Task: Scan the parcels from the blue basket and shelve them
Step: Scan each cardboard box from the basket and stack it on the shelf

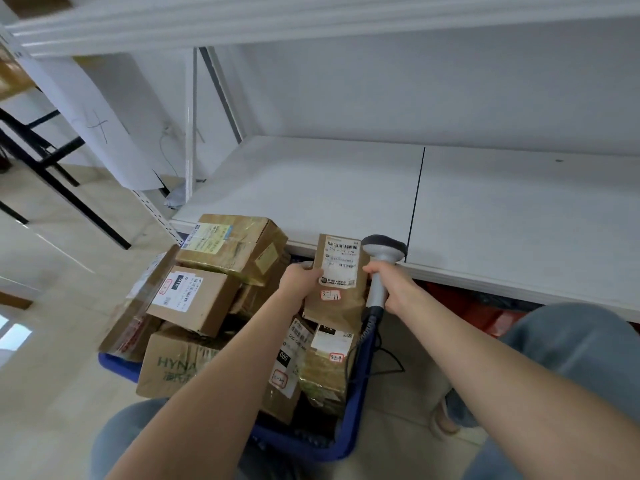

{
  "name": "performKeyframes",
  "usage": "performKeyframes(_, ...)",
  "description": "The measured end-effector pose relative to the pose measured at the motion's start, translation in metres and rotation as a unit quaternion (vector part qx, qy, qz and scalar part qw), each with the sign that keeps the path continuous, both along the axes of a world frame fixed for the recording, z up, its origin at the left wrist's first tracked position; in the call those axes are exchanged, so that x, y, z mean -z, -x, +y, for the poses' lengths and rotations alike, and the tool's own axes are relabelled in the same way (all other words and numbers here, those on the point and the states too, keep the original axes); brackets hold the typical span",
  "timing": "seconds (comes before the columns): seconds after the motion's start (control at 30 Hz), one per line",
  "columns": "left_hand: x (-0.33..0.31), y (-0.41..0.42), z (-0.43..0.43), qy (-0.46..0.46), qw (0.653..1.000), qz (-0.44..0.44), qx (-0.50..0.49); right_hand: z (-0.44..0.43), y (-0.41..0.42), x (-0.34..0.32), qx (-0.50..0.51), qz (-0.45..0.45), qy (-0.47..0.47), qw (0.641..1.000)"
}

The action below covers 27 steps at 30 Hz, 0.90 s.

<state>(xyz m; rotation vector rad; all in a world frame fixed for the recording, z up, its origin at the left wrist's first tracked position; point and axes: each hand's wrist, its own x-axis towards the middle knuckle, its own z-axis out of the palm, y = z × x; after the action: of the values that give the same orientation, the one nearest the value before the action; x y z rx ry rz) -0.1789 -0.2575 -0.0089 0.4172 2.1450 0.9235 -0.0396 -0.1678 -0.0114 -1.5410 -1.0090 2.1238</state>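
Left hand (302,278) grips parcel (337,282) upright; right hand (393,285) grips scanner (379,268) beside.

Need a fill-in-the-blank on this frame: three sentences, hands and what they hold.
1. The left hand holds a flat brown parcel over the ____ basket.
2. The right hand grips a grey ____ by its handle.
3. That device's head sits beside the parcel's upper ____ corner.

Missing words: blue; scanner; right.
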Motion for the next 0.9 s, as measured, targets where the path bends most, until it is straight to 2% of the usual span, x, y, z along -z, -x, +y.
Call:
performKeyframes(0.1,-0.021,-0.003,-0.001,-0.091,0.993,-0.069,-0.041,0.007,-0.007,-0.017,0.037,0.031,-0.023,0.999)
performKeyframes(0.17,-0.036,-0.004,-0.006,-0.12,0.98,-0.154,-0.047,0.009,-0.011,-0.028,0.051,0.047,-0.042,0.997)
performKeyframes(0.23,-0.042,-0.002,-0.01,-0.136,0.97,-0.198,-0.029,0.01,-0.015,-0.036,0.052,0.049,-0.067,0.995)
performKeyframes(0.53,-0.056,0.004,-0.023,-0.132,0.975,-0.163,0.076,0.001,-0.029,-0.057,0.022,0.055,-0.142,0.988)
performKeyframes(0.77,-0.053,0.005,-0.029,-0.177,0.972,-0.135,0.08,-0.007,-0.031,-0.068,0.018,0.01,-0.232,0.973)
performKeyframes(0.9,-0.044,0.009,-0.033,-0.198,0.967,-0.144,0.073,-0.031,-0.041,-0.078,0.01,0.053,-0.23,0.972)
